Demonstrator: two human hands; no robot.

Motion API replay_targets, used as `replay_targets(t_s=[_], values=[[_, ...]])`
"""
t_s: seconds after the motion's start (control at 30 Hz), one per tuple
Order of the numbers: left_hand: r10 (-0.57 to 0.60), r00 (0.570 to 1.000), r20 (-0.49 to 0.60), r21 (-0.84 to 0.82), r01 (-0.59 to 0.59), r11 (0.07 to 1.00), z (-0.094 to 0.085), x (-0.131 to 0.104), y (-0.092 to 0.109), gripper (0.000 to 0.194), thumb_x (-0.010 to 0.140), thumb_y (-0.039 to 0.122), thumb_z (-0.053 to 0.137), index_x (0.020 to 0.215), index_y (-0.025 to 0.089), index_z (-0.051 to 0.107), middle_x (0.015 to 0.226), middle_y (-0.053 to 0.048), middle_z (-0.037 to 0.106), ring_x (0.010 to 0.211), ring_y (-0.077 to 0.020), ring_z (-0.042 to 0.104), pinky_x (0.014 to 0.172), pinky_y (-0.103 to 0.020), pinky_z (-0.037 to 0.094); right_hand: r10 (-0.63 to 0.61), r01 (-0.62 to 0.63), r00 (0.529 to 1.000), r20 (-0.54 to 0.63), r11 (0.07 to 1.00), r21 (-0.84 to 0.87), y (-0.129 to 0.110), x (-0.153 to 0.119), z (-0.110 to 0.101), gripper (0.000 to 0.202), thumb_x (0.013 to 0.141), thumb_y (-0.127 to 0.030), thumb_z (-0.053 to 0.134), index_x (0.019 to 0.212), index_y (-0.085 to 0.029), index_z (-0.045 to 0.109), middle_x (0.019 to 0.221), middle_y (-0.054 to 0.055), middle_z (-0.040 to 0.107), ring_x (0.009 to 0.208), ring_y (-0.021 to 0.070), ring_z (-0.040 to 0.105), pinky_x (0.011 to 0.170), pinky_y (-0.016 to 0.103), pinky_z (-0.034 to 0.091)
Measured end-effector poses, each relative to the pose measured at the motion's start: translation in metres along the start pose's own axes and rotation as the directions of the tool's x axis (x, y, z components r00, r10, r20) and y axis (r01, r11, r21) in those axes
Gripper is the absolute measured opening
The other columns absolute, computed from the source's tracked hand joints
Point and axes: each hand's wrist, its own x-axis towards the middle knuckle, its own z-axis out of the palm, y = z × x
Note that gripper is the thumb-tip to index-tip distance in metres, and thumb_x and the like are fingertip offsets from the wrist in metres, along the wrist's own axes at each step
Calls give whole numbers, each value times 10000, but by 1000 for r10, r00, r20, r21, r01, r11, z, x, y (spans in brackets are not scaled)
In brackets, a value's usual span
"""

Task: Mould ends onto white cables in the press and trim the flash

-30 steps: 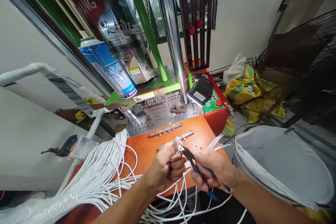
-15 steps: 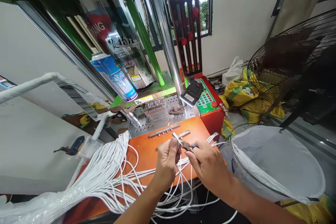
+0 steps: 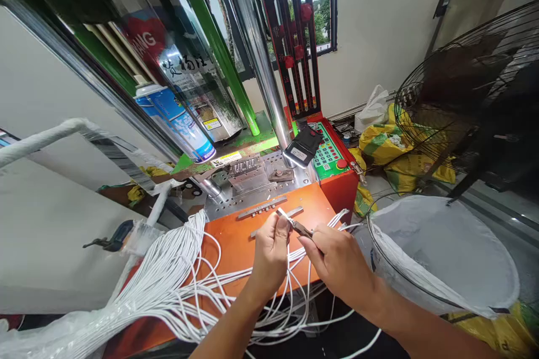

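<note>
My left hand pinches a small white piece on a white cable, its tip standing out past the thumb. In my right hand is a pair of pliers, fingers wrapped round the handles. Their jaws touch or nearly touch the piece beside my left thumb; the exact contact is too small to make out. Under both hands, loose white cables run across the orange table. Just beyond lie a metal bar with small pegs and a second bar, partly hidden by my left hand.
Behind the table stands a press with a metal bed, steel columns and a blue spray can. A green control panel is at its right. A white-lined bin stands right; a thick cable bundle lies left.
The view has shifted slightly. The pliers have turned a little in my right hand at the white piece, and both hands keep their grips.
</note>
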Motion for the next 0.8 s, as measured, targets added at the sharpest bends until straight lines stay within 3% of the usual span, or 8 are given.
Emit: replay_targets(t_s=[0.1,0.27,0.37,0.43,0.5,0.6,0.67,0.8], values=[[-69,992,107,-79,77,994,-2,1,7,531,994,632,605,725,193,475,604,63,355,510,-82,256,464,-202,227,119,-204,966,228,894,400,7,2,-4,620,1080,-595,439,617,-186,494,596,3,510,569,118,460,579,301,257],[-222,821,526,-381,460,802,-11,-8,17,529,976,597,644,706,211,406,551,112,236,425,-40,88,359,-158,109,-83,-654,739,668,148,742,12,-13,-5,695,978,-734,532,554,-198,407,590,17,559,420,76,459,391,219,187],[-208,718,664,-434,597,675,-13,-13,16,516,977,580,652,718,216,395,551,120,229,407,-30,54,335,-147,103,-191,-698,711,677,-69,713,12,-22,-2,690,986,-737,506,568,-206,368,609,-2,536,377,54,405,357,204,181],[-201,755,624,-439,552,709,-13,-11,11,518,976,580,655,711,213,404,543,117,234,409,-33,65,339,-153,102,-146,-650,748,648,39,759,11,-23,-1,707,1003,-760,436,561,-212,364,596,4,526,412,73,444,384,215,223],[-183,857,482,-388,396,832,-12,-8,5,526,986,572,649,688,204,420,541,102,258,425,-43,121,369,-166,127,-21,-505,833,553,377,776,10,-20,-2,689,1038,-724,400,588,-203,422,609,15,534,522,107,508,474,234,310],[-81,969,235,-183,126,975,-8,-5,-5,534,1014,566,615,674,190,449,573,65,333,485,-68,246,443,-197,210,80,-191,962,261,881,433,5,-17,-4,585,1105,-574,380,696,-186,536,749,33,571,694,143,540,655,280,383],[-26,994,104,-65,33,997,-3,-8,-12,509,1027,574,586,710,191,478,621,45,386,533,-90,303,489,-220,261,53,-66,995,90,986,153,2,-17,-1,536,1130,-489,359,742,-186,571,828,42,574,728,152,535,676,298,359],[62,997,-42,52,-60,997,9,-13,-19,469,1038,576,547,759,201,523,692,12,477,596,-128,388,550,-255,333,-50,33,992,-118,990,-139,-2,-19,10,507,1148,-393,349,743,-194,581,804,33,570,701,155,517,646,318,314]])
